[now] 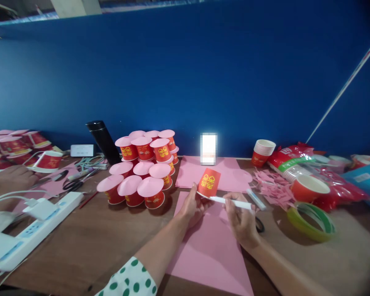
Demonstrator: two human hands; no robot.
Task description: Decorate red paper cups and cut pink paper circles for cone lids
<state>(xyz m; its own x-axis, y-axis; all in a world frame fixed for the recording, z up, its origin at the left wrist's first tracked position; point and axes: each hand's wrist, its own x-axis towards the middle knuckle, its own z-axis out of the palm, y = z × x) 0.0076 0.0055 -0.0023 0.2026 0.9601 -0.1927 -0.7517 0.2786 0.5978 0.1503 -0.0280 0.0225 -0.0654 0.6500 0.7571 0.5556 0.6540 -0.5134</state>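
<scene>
My left hand (193, 207) is closed around a red paper cup (209, 183) with yellow characters on its side. The cup is tilted, its white rim toward me. In my right hand (243, 220) is a slim white pen (236, 203), whose tip points left and is at or very near the cup's rim; contact cannot be made out. Under both hands lies a pink paper sheet (214, 255). Dark-handled scissors (259, 225), partly hidden, sit beside my right hand. A clear-capped tube (255, 199) rests just beyond it.
Red cups topped with pink discs (150, 187) stand stacked at left. Behind are pink sheets (188, 174) and a bright phone (209, 149). At right: paper scraps (273, 189), a tape roll (311, 222), a loose cup (310, 189). A power strip (33, 230) and another person's hand (14, 181) are left.
</scene>
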